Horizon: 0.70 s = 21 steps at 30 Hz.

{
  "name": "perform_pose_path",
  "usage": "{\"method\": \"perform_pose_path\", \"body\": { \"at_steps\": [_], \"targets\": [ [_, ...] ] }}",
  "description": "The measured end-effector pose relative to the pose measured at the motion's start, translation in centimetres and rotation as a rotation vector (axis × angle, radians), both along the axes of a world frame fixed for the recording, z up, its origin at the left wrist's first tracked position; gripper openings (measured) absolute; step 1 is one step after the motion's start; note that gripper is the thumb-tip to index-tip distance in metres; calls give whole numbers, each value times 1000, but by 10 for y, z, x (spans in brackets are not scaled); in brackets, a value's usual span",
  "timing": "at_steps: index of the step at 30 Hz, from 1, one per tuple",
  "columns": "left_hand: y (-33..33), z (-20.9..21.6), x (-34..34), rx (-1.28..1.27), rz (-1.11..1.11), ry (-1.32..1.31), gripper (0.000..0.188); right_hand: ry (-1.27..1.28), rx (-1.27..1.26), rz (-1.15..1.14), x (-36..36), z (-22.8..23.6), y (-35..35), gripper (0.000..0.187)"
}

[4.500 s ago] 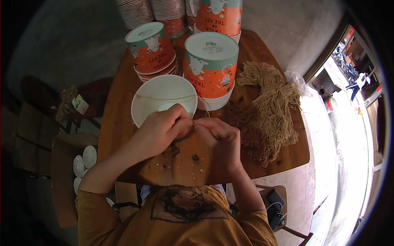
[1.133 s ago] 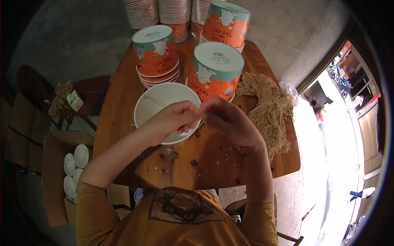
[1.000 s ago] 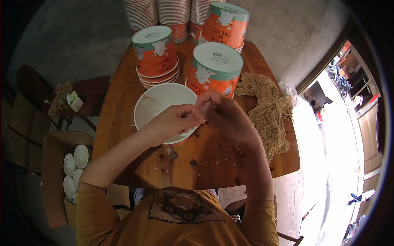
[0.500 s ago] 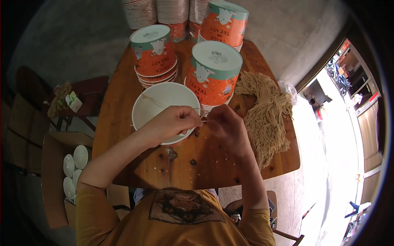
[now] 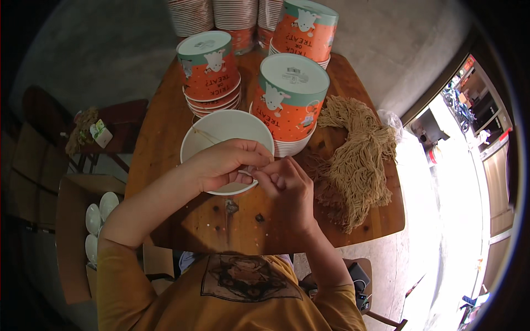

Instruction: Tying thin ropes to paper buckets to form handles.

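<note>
An open white-lined paper bucket (image 5: pixel 194 144) stands upright on the wooden table, mouth up. A thin tan cord (image 5: pixel 205 135) runs from its far-left rim across the inside and passes behind my left hand. My left hand (image 5: pixel 232 164) is closed at the bucket's right rim, its fingertips pinching the cord's end. Pressed close against it, my right hand (image 5: pixel 290 190) is also closed, with thumb and curled fingers on the same cord end. The fingers hide most of that end and part of the rim.
Upside-down stacks of orange buckets (image 5: pixel 210 74) stand behind, with a taller stack (image 5: pixel 290 113) close on the right. Wrapped bucket stacks (image 5: pixel 236 16) are at the back. A bundle of tan cords (image 5: pixel 361 160) lies right. A carton (image 5: pixel 74 237) holding white-lined buckets sits lower left.
My right hand has moved left and nearer to me, from beside the rim to against my left fingertips. The left hand stays at the rim.
</note>
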<state>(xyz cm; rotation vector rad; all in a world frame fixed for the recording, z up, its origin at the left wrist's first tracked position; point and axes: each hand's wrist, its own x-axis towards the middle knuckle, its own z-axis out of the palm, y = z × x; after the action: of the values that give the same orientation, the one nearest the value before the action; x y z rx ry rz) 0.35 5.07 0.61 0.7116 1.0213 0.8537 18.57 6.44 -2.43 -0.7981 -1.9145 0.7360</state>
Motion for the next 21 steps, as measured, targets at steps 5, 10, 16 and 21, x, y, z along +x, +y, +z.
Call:
{"method": "perform_pose_path", "body": {
  "at_steps": [5, 10, 16, 21],
  "targets": [
    [-2, -2, -1, -8, 32, 2, 15, -42, 87, 88, 5, -3, 3, 15],
    [-5, 3, 0, 83, 42, 47, 20, 179, -345, 106, 17, -8, 4, 15],
    [-7, 1, 0, 320, -23, 250, 16, 72, -317, 3, 24, 2, 17, 13],
    [-15, 0, 9, 632, -16, 505, 15, -32, -126, 49, 13, 11, 11, 17]
  ]
}}
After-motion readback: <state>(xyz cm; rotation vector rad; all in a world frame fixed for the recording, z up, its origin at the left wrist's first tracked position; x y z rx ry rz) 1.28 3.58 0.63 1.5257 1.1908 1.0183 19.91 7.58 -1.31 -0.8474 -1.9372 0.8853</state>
